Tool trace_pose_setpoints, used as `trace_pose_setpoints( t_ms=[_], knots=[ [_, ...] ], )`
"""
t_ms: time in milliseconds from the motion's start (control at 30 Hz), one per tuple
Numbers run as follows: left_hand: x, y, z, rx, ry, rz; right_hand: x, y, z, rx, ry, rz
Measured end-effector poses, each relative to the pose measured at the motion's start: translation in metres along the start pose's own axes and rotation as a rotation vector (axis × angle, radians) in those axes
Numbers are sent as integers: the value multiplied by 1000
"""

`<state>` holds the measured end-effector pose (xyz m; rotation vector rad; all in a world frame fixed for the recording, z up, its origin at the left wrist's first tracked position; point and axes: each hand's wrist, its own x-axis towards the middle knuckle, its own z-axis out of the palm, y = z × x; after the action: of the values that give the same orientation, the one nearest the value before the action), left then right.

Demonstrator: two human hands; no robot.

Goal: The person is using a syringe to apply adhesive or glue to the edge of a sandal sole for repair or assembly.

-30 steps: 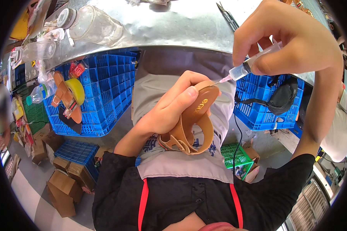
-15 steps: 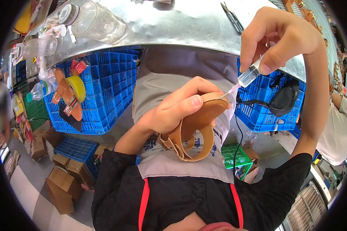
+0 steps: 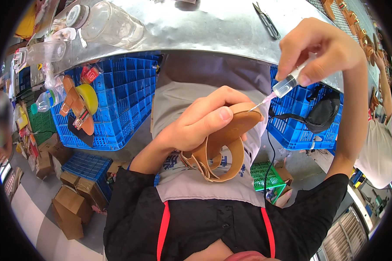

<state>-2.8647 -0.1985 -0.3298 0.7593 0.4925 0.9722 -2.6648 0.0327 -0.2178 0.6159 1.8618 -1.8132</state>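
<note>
A tan sandal (image 3: 231,132) is held over my apron in my left hand (image 3: 200,117), thumb on the insole and fingers around the far side. Its straps and buckle hang toward me. My right hand (image 3: 320,54) grips a clear syringe (image 3: 286,85) between thumb and fingers, tilted down to the left. The thin needle (image 3: 259,105) meets the edge of the sandal's toe end. Some clear liquid shows in the barrel. Whether any comes out at the tip is too small to tell.
A metal table (image 3: 196,26) spans the top, with snips (image 3: 266,21) and a clear jar (image 3: 111,26) on it. Blue crates (image 3: 109,104) stand below; another sandal (image 3: 76,108) and yellow tape (image 3: 88,99) lie on the left one. A black pouch (image 3: 322,113) hangs right. Another person (image 3: 376,150) sits far right.
My right hand and the syringe have shifted slightly right and down. The needle tip has moved a little along the sandal's toe edge. My left hand keeps its hold, nearly still.
</note>
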Motion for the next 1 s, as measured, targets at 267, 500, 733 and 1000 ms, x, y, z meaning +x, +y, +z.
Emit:
trace_pose_setpoints(
  t_ms=[267, 500, 733, 1000],
  knots=[
    [3, 0, -5, 63, 30, 7, -42, -6, 31, -536, 242, -381],
    [4, -6, -11, -100, 60, 83, -60, 14, 71, -473, 610, -506],
    [2, -5, -8, -116, 87, 33, -31, 34, 89, -463, 652, -581],
    [6, -6, -7, -110, 109, 19, -28, 45, 99, -512, 721, -535]
  ],
)
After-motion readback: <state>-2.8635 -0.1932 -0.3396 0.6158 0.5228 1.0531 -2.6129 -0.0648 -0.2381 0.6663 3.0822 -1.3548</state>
